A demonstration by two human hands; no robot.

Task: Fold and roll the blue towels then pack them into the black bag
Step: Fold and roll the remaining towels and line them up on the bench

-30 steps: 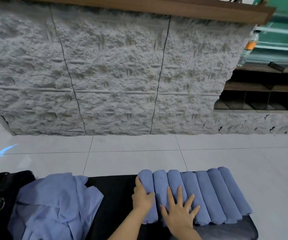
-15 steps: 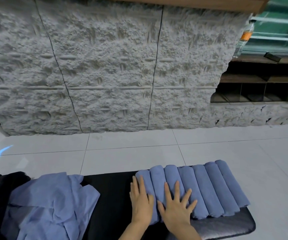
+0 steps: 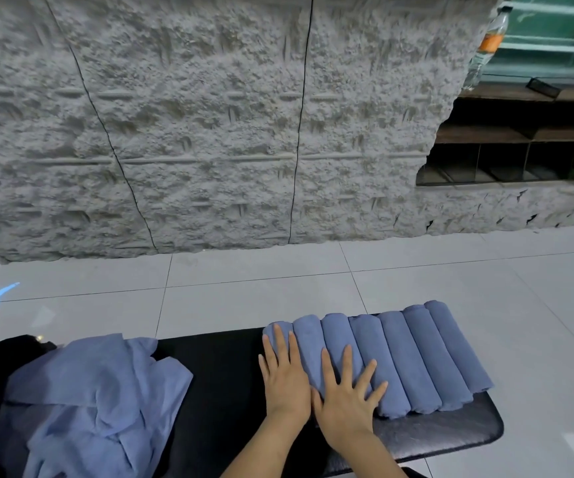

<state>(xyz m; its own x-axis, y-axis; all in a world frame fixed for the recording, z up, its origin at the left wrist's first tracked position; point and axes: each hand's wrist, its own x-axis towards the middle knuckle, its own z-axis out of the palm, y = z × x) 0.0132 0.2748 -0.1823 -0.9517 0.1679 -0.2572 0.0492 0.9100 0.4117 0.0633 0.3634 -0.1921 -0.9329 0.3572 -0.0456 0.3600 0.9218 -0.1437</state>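
Both palms down on the black padded bench (image 3: 223, 391). Left hand (image 3: 284, 377): fingers straight and together, lying flat on the leftmost of seven rolled blue towels (image 3: 413, 357), gripping nothing. Right hand (image 3: 346, 400): fingers spread, pressing flat across the next few rolls. The rolls lie side by side, touching, at the bench's right end. Heap of unfolded blue towels (image 3: 96, 401) at the left end. Black bag (image 3: 3, 353) just beyond it, partly cut off at the edge of view.
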